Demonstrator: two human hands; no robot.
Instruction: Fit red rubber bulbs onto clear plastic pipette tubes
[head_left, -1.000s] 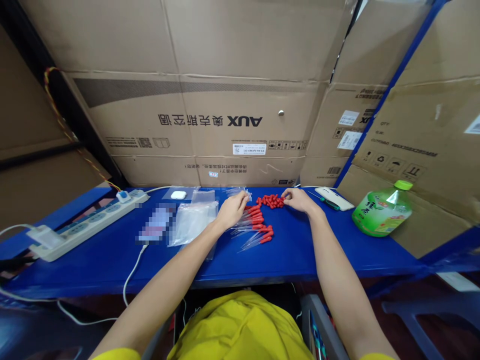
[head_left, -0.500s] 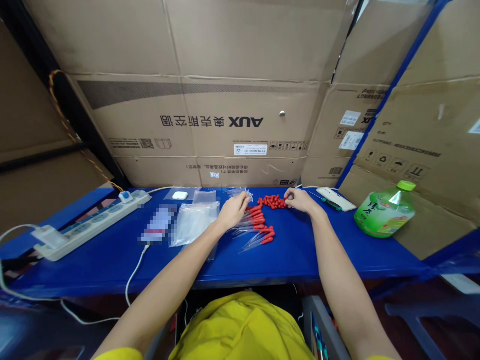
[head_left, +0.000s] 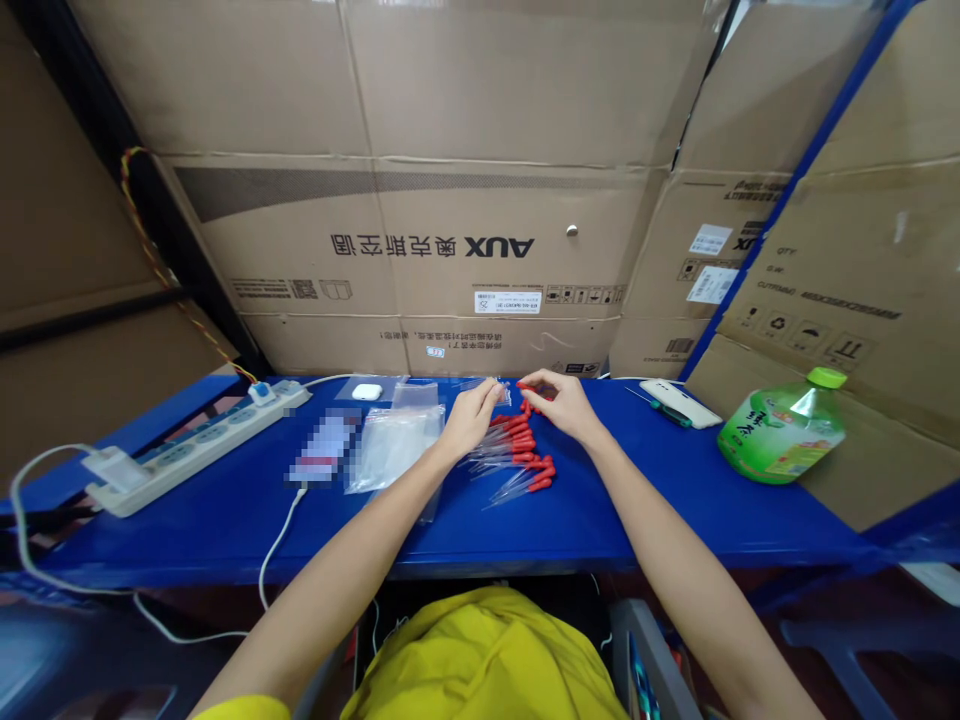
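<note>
On the blue table (head_left: pixel 660 500) lie several clear droppers with red rubber bulbs (head_left: pixel 521 460) in a row. My left hand (head_left: pixel 474 415) is closed in a pinch over the far end of that row, near loose clear tubes (head_left: pixel 487 385); what it holds is too small to make out. My right hand (head_left: pixel 559 400) is just right of it, fingers pinched on a small red bulb (head_left: pixel 523 385). This hand covers most of a pile of loose red bulbs (head_left: pixel 529 405).
Clear plastic bags (head_left: pixel 394 440) and a phone (head_left: pixel 322 445) on a white cable lie to the left, with a power strip (head_left: pixel 195 445) beyond. A white earbud case (head_left: pixel 367 392) sits at the back. A green bottle (head_left: pixel 780 430), a white device (head_left: pixel 679 402) and cardboard boxes (head_left: pixel 450 250) stand right and behind.
My right hand moved left from the right side of the red bulb pile toward my left hand, carrying a red bulb. My left hand stayed put. The view shifted slightly.
</note>
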